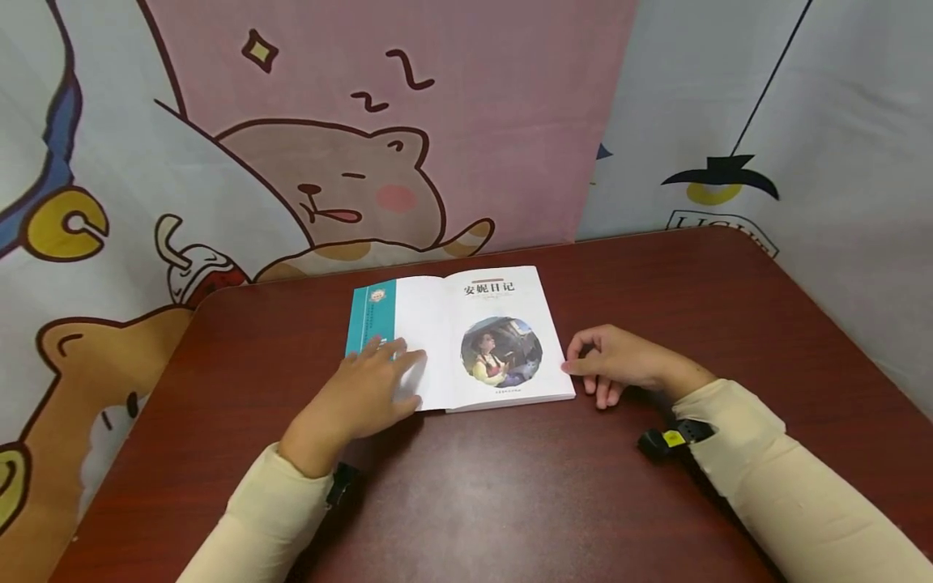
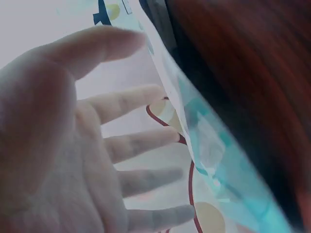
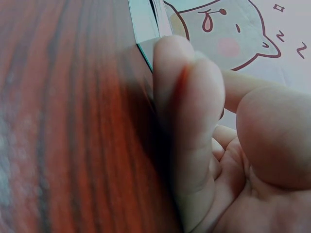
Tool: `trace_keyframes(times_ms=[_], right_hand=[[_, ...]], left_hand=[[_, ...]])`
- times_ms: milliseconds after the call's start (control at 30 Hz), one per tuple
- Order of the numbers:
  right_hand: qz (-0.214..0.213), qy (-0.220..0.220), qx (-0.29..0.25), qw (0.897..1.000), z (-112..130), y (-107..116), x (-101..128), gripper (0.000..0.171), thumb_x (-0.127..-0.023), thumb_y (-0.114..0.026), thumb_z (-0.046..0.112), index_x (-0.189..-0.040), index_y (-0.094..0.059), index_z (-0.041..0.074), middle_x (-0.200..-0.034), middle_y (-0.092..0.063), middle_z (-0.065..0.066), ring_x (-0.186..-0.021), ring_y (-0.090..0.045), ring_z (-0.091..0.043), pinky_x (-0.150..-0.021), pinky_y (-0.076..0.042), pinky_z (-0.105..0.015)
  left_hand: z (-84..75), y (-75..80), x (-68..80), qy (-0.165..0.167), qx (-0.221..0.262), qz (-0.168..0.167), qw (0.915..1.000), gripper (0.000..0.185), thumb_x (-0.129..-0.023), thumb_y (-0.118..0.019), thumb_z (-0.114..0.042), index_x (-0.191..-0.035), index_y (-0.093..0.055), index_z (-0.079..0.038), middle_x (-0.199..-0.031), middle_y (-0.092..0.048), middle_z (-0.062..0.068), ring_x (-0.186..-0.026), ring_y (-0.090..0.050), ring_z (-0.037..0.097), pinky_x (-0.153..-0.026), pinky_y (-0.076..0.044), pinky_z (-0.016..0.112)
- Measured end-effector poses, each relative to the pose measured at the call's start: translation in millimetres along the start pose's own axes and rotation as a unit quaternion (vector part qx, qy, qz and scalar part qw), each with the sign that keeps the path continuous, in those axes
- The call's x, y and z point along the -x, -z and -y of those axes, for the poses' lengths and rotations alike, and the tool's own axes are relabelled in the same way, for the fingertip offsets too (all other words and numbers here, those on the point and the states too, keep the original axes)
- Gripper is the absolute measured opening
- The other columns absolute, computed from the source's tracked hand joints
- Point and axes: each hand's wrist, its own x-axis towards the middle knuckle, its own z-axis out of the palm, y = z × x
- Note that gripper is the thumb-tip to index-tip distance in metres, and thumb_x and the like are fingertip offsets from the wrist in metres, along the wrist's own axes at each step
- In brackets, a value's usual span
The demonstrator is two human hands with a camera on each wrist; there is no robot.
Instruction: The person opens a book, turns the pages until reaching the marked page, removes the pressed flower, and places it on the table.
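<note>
An open book (image 1: 466, 340) lies flat on the dark red worktop (image 1: 510, 502), near the middle and towards its far edge, with the title page and its round picture facing up. The left hand (image 1: 364, 393) rests palm-down on the left-hand leaf, its fingers (image 1: 397, 352) straight and spread, gripping nothing; this flat press seems to be what keeps the turned cover and leaf from springing back shut, since the teal flap (image 1: 372, 316) beneath lies level under the hand. The left wrist view agrees: the fingers (image 2: 141, 141) show extended and apart, with the teal edge of the cover (image 2: 218, 155) just beside them (the picture is blurred, so finer contact cannot be told).

The right hand (image 1: 619, 364) sits on the worktop just beside the book's right edge. Its fingers (image 1: 583, 356) are loosely curled, and the thumb tip touches the outer edge of the page block, seemingly steadying the book from that side or ready to catch a leaf. In the right wrist view a finger (image 3: 184, 97) rests against the corner of the pages (image 3: 146, 29), yet nothing is pinched between the fingers.

Behind the worktop hangs a cartoon backdrop (image 1: 328, 186) with a sleeping bear.
</note>
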Motion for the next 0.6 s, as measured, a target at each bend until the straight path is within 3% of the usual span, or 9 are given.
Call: trace_keyframes(times_ms=[167,500,600], right_hand=[[0.004,-0.001,-0.002,1.0,0.2,-0.1,1.5,0.029,-0.096,-0.067,0.023,-0.104,-0.056,-0.002,-0.064,-0.062,-0.007,-0.045,-0.064,-0.016,-0.044,-0.053,-0.03],[0.001,-0.009,0.0,1.0,-3.2,-1.1,-0.3,0.028,-0.096,-0.068,0.023,-0.104,-0.056,-0.001,-0.064,-0.062,-0.007,-0.045,-0.064,-0.017,-0.043,-0.053,-0.031],[-0.001,-0.005,0.005,1.0,-1.3,-0.2,-2.3,0.029,-0.095,-0.068,0.025,-0.104,-0.056,0.0,-0.064,-0.062,-0.007,-0.045,-0.065,-0.016,-0.044,-0.053,-0.031]], left_hand=[[-14.7,1.0,-6.4,-0.027,-0.011,-0.02,0.9994,0.061,-0.09,-0.068,-0.045,-0.144,-0.054,-0.019,-0.152,-0.047,0.015,-0.145,-0.037,0.043,-0.109,-0.035,0.067],[-46.9,-7.3,-31.6,-0.123,-0.013,-0.043,0.9914,0.065,-0.089,-0.07,-0.05,-0.146,-0.053,-0.024,-0.149,-0.052,0.011,-0.137,-0.048,0.041,-0.103,-0.044,0.062],[-53.2,-9.4,-36.3,-0.121,-0.012,-0.035,0.9919,0.072,-0.086,-0.073,-0.053,-0.146,-0.052,-0.021,-0.15,-0.051,0.011,-0.138,-0.047,0.042,-0.104,-0.043,0.062]])
